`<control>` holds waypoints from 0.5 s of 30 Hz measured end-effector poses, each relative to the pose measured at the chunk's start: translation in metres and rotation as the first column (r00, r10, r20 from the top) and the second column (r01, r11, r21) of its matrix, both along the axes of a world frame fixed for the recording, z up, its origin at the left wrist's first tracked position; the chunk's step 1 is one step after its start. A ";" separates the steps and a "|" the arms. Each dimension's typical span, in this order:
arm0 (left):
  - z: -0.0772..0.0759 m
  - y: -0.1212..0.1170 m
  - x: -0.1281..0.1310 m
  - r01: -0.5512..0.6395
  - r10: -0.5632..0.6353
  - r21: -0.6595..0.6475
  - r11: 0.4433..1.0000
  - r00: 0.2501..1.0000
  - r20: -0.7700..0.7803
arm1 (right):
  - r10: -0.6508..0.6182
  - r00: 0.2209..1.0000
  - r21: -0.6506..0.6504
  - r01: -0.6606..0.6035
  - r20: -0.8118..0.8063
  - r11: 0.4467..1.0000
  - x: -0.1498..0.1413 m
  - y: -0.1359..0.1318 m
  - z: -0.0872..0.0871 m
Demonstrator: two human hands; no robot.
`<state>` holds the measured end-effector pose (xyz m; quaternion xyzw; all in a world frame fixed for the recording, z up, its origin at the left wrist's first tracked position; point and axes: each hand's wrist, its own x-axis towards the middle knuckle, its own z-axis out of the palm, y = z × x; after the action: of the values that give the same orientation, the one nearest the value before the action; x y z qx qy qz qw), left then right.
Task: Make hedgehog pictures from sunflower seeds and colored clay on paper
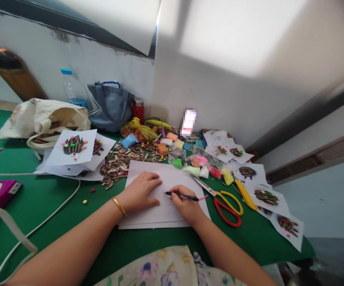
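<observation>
My right hand [185, 204] grips a black pen [186, 196], its tip on a white sheet of paper [143, 169] that lies on a small stack. Faint drawn lines show near the tip. Flat on the sheet's left half rests my left hand [142, 192], fingers spread and holding nothing. Just behind the paper spreads a heap of striped sunflower seeds [115, 167]. Small bags of coloured clay [192, 171] sit beyond the sheet's right rear. To the right of my right hand lie scissors [219, 196] with red and yellow handles.
Finished seed pictures lie stacked at left [54, 155] and along the right edge [267, 198]. A yellow cutter [246, 194] is beside the scissors. Behind stand a blue bag [111, 107], a water bottle [73, 91] and a lit phone [189, 121]. A white cable [53, 214] crosses the green table.
</observation>
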<state>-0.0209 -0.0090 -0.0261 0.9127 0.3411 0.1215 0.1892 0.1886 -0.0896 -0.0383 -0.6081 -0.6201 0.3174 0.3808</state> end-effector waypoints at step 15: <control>0.000 0.000 0.000 0.000 0.000 0.007 1.000 1.000 -0.005 | -0.002 0.999 0.009 0.002 0.041 1.000 -0.001 0.000 0.002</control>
<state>-0.0208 -0.0092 -0.0262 0.9137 0.3413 0.1204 0.1851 0.1874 -0.0898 -0.0367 -0.6132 -0.6287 0.3017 0.3712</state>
